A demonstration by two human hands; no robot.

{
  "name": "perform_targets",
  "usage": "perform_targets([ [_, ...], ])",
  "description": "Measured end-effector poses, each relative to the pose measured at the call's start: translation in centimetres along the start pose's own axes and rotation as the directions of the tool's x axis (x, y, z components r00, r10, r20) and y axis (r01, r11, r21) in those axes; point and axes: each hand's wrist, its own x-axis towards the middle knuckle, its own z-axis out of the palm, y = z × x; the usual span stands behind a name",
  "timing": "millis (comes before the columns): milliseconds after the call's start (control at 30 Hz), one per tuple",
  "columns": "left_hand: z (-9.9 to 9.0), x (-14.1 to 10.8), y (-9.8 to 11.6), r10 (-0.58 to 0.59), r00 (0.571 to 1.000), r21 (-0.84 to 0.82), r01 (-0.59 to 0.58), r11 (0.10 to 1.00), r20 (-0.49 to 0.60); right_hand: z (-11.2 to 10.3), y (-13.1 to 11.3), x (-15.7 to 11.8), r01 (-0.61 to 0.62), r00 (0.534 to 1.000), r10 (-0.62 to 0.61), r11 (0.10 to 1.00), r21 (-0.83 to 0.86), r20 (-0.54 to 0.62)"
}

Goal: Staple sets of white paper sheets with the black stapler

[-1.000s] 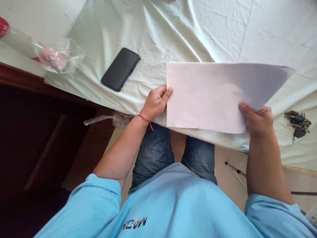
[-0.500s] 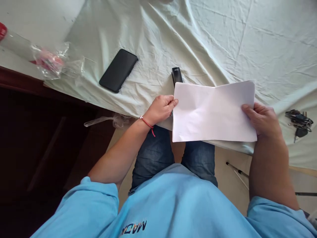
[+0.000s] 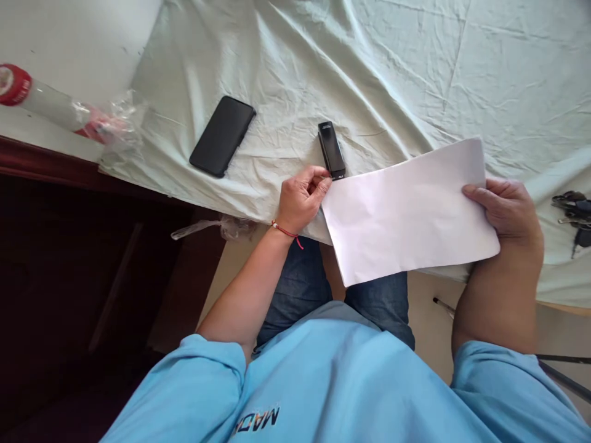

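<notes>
A stack of white paper [image 3: 410, 215] is held tilted over the table's front edge, its left end lower than its right. My right hand [image 3: 510, 209] grips the right end, thumb on top and fingers underneath. At the upper left corner my left hand [image 3: 302, 197] is closed in a pinch on the paper, fingers curled. Just beyond those fingertips lies a black stapler [image 3: 331, 149] on the cloth, its near end close to the paper's corner. Whether the fingers touch the stapler I cannot tell.
A black phone [image 3: 222, 136] lies on the pale green tablecloth [image 3: 286, 80]. To the far left is a clear bottle with a red cap [image 3: 16, 85], beside crumpled plastic wrap [image 3: 127, 123]. Keys [image 3: 575, 212] sit at the right edge. A plastic bag [image 3: 233, 226] hangs below the table edge.
The paper has turned, its upper left corner lowering and its right end rising slightly, so the whole stapler now shows. My left hand has shifted up to the corner. The view has moved slightly.
</notes>
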Motion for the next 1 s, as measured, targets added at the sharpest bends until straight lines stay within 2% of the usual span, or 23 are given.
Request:
perform_targets([
  [133,0.0,0.2,0.4,0.085,0.995,0.095,-0.09,0.991,0.061,-0.1,-0.1,0.0,-0.008,1.0,0.008,1.0,0.013,-0.005],
  [200,0.1,0.2,0.5,0.086,0.994,0.112,-0.092,0.989,0.062,0.0,-0.2,0.1,0.007,1.0,-0.007,1.0,0.027,-0.021],
  [267,0.2,0.1,0.4,0.067,0.997,0.119,-0.07,0.99,0.031,0.1,-0.2,0.2,0.025,0.999,-0.024,0.999,0.042,-0.037],
  [433,0.7,0.6,-0.4,-0.061,0.986,0.101,0.077,0.992,-0.152,0.1,0.0,0.6,0.057,0.997,-0.053,0.997,0.061,-0.061],
  [500,0.8,1.1,-0.7,-0.103,0.982,0.087,0.117,0.989,-0.159,-0.1,0.1,0.9,0.073,0.994,-0.068,0.995,0.063,-0.08],
  [600,0.8,1.4,-0.7,-0.119,0.986,0.084,0.129,0.988,-0.113,-0.2,0.3,1.2,0.096,0.991,-0.089,0.993,0.063,-0.097],
  [700,0.6,1.0,-0.7,-0.07,0.993,0.063,0.076,0.995,-0.095,-0.2,0.4,1.3,0.106,0.992,-0.101,0.992,0.061,-0.082],
  [900,0.5,0.3,-0.8,0.124,0.988,0.039,-0.121,0.992,-0.091,-0.2,0.5,1.4,0.118,0.989,-0.112,0.991,0.062,-0.096],
  [1000,0.7,0.3,-0.9,0.168,0.983,0.031,-0.166,0.986,-0.078,-0.3,0.4,1.4,0.123,0.988,-0.116,0.991,0.055,-0.105],
])
